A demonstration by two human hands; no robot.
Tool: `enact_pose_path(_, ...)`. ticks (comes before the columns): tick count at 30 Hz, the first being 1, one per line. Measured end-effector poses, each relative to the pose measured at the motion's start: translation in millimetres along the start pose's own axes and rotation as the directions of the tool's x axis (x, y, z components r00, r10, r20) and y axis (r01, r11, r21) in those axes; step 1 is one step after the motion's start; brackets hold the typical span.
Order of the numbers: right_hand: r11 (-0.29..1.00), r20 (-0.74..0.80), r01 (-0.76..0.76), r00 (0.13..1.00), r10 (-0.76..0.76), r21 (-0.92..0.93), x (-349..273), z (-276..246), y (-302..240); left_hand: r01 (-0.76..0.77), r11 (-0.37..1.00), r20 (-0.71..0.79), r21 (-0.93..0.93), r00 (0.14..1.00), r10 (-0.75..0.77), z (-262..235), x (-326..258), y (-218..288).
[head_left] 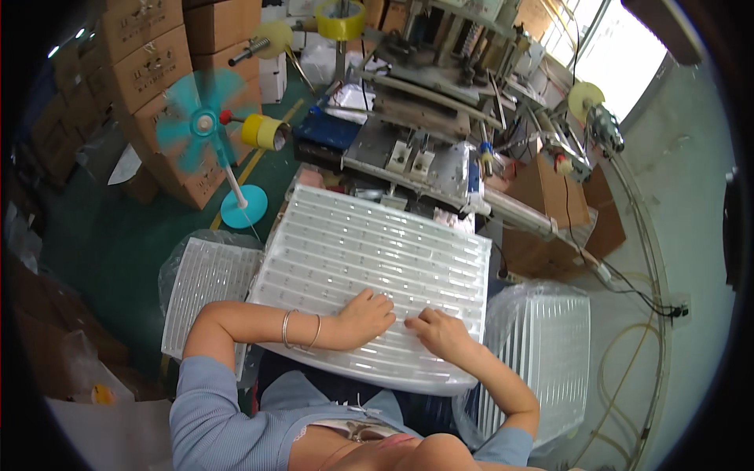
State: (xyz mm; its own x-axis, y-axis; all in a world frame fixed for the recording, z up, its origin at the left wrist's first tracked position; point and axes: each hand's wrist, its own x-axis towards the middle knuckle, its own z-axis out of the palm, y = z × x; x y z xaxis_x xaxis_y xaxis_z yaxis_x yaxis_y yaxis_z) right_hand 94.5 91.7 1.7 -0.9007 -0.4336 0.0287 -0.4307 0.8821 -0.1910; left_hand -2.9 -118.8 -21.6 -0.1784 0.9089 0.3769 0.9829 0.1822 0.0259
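A large white ribbed plastic tray [345,243] lies in front of me, with rows of small, shiny pieces along its channels. My left hand [366,319] rests over the tray's near middle, its fingers curled down toward one of the rows. Just to the right, my right hand [441,333] reaches in with bent fingertips close together at the same area. A short gap separates the two hands. Whatever either set of fingertips holds is too small or hidden to make out.
More white ribbed trays are stacked at the right [550,353], partly in clear plastic; another tray [208,286] stands at the left. Beyond my tray is a metal bench machine [416,161]. A teal fan [206,123] and cardboard boxes [153,86] stand at the far left.
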Motion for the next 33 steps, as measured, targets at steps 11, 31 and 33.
enact_pose_path(11, 0.747, -0.408, -0.202, 0.733, 0.545, 0.634, 37, -73, 69, 0.153, 0.979, -0.093, -0.133, 0.982, -0.166, -27, 16, -42)
enact_pose_path(31, 0.972, -0.840, -0.077, 0.492, 0.229, 0.220, 168, -101, 103, 0.297, 0.952, -0.707, 0.076, 0.689, -0.159, -37, 177, -179)
enact_pose_path(33, 0.996, -0.889, -0.082, 0.457, 0.024, -0.015, 199, -108, 104, 0.305, 0.952, -0.693, -0.043, 0.677, -0.248, -43, 150, -168)
